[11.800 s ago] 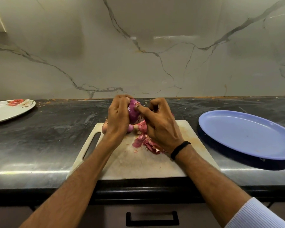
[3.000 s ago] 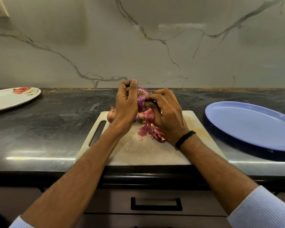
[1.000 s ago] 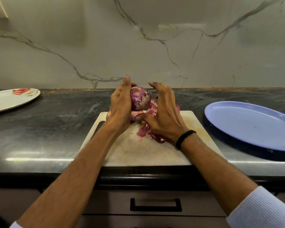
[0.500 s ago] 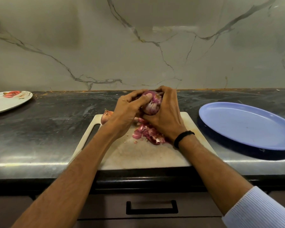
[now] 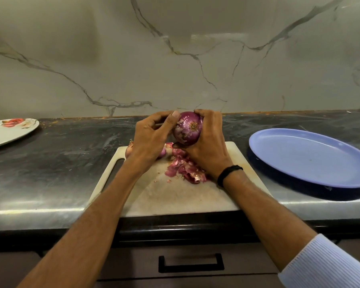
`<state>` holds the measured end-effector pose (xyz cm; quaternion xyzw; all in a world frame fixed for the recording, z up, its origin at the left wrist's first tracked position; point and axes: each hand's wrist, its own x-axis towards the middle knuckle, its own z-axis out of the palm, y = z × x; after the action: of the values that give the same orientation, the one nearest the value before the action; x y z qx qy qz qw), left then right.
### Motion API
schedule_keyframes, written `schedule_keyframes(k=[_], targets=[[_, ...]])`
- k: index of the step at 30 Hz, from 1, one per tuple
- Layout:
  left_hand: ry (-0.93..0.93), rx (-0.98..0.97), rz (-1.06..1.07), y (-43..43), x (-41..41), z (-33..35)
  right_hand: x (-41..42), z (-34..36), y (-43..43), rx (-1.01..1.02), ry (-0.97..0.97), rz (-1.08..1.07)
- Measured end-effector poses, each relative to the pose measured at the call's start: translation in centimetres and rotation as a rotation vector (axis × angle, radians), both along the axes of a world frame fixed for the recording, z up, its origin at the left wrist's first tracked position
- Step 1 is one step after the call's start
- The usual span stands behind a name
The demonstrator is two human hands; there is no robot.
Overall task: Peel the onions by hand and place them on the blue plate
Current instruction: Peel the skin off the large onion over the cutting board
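Onion (image 5: 188, 128) has turned since half a second ago, root end now facing camera. Left hand (image 5: 152, 140): thumb against onion, grip unclear. Right hand (image 5: 208, 148): grip curled round onion, above board (image 5: 175, 200). Blue plate (image 5: 308, 159) apart, right.

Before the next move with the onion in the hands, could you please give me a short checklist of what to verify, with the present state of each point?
1. Onion held securely: ok, the right hand wraps it and the left hand has its thumb on it.
2. Onion fully peeled: not ok, pale flakes of dry skin show on it.
3. Blue plate free to receive it: ok, nothing lies in it.
4. Peels lie on the cutting board: ok.
5. Second onion behind the left hand peeled: cannot tell, mostly hidden.
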<state>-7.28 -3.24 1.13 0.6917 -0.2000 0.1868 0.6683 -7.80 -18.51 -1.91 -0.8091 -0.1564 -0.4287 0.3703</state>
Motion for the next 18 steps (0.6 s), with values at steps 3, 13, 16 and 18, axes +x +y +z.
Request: schedule_keyframes(k=[3, 13, 16, 18], targets=[[-0.102, 0.077, 0.036, 0.13, 0.03, -0.03, 0.31, -0.1, -0.2, -0.017, -0.036, -0.048], [-0.171, 0.156, 0.04, 0.22, -0.26, -0.07, 0.6, -0.27, -0.45, -0.135, -0.08, -0.108], [-0.173, 0.183, 0.069, 0.33, -0.1, -0.22, 0.63, -0.32, -0.41, -0.176, -0.076, -0.126], [-0.167, 0.202, 0.08, 0.41, 0.01, -0.28, 0.71, -0.37, -0.41, -0.2, -0.066, -0.139]])
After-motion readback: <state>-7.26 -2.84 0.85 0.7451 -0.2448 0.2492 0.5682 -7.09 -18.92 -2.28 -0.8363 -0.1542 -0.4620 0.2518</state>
